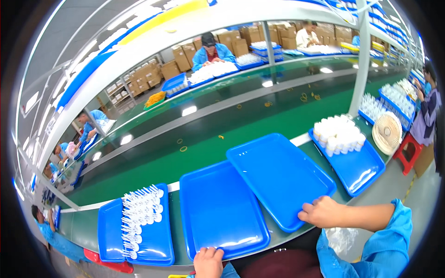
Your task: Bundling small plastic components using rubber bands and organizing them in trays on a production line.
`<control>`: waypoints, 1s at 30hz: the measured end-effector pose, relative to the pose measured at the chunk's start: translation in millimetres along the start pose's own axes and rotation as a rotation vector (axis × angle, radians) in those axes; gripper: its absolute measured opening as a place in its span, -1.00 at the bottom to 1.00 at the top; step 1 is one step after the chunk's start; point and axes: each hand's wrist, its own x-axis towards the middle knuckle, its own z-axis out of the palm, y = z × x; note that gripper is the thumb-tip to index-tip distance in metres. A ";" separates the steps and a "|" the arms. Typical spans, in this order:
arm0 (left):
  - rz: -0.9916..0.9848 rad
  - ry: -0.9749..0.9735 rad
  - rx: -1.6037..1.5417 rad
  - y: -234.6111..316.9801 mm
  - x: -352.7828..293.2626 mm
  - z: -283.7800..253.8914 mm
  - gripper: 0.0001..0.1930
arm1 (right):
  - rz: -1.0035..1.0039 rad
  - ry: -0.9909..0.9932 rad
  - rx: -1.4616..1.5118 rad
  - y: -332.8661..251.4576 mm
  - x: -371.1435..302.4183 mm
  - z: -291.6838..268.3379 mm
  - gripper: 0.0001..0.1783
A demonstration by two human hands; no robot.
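Two empty blue plastic trays lie in front of me at the edge of the green belt. My right hand is closed on the near right corner of the tilted tray, whose left side overlaps the other one. Below the middle tray, my left hand has its fingers curled at the near rim; the thumb is hidden. Further left, a blue tray holds rows of small white parts with thin stems. On the right, another blue tray carries a block of white cylindrical parts.
A beige round fan and a red stool stand at the right. Yellow rubber bands lie on the green belt. A white post rises beyond the right tray. Co-workers sit across the line.
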 end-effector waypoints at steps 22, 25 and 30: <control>0.097 0.287 -0.063 48.3 33.5 66.6 -0.78 | 0.321 0.617 0.351 -32.2 15.4 73.9 -0.78; 0.099 0.241 -0.125 50.2 28.0 65.8 -0.75 | 0.312 0.620 0.388 -40.7 17.5 75.8 -0.74; 0.306 0.295 -0.094 66.5 20.5 63.8 -0.71 | 0.316 0.831 0.483 -48.5 9.3 68.4 -0.73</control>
